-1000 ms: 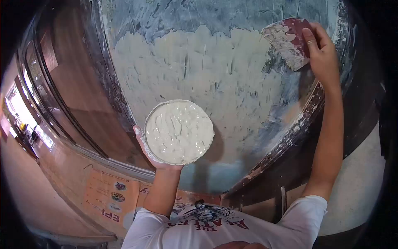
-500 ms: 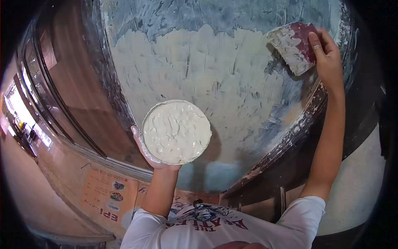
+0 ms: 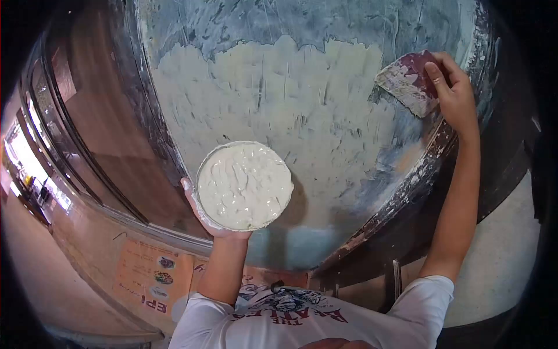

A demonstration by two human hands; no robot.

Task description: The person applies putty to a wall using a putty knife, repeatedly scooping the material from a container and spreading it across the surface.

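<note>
My left hand (image 3: 204, 218) supports a round tub of off-white putty (image 3: 244, 186) from its lower left side, with the open top facing me. Glossy ridges mark the putty, which fills the tub near its rim. In my right hand (image 3: 456, 93), a dark red flat spreader (image 3: 414, 78) is pinched between thumb and fingers. Putty coats the spreader's left part and lower edge. It lies against or very close to the panel surface (image 3: 279, 87), at the right end of a pale putty layer. Bare blue-grey surface shows above that layer and to its lower right.
A dark, putty-stained frame edge (image 3: 401, 192) runs down the panel's right side, and another worn edge (image 3: 157, 110) borders its left. Brown panelling with dark bars (image 3: 75, 116) stands at left. An orange printed sheet (image 3: 148, 276) lies at lower left.
My right hand and the spreader have moved downward along the panel's right side. The tub in my left hand has shifted only slightly left.
</note>
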